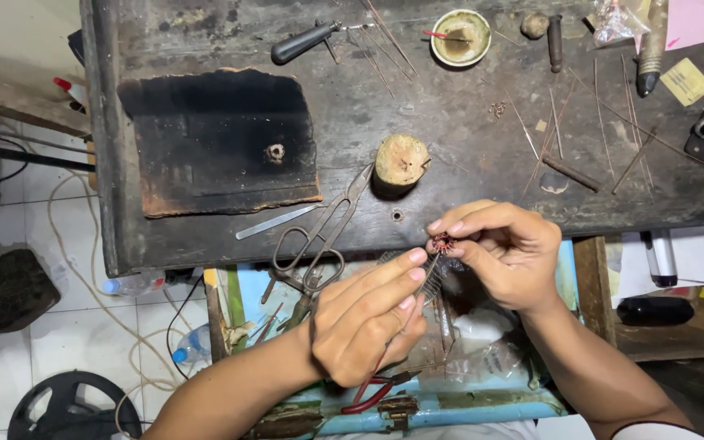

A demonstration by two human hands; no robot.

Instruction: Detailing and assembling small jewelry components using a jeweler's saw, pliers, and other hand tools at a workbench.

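Head view, straight down over a dark, scarred bench. Right hand just past the front edge, thumb and fingertips pinched shut on a small reddish-brown wire ornament. Left hand below it and to the left, fingers closed on slim tweezers, tips angled up to meet the ornament's lower side. Red-handled pliers poking out beneath the left palm; whether held or merely lying there, hard to tell.

On the bench: large scissors with their loops hanging over the edge, a narrow metal strip beside them, a round wooden stump, a charred black board bearing a tiny ring, a small bowl, loose lengths of thin wire scattered to the right. Below the hands, an open blue drawer with clear plastic bags.

To do this step well, by judgement: keep the pinch light but steady, ornament turned so the working spot faces up; brace both wrists close together; bring only the tweezer tips to the piece, in small nudges; stay over the drawer, so anything dropped lands there.
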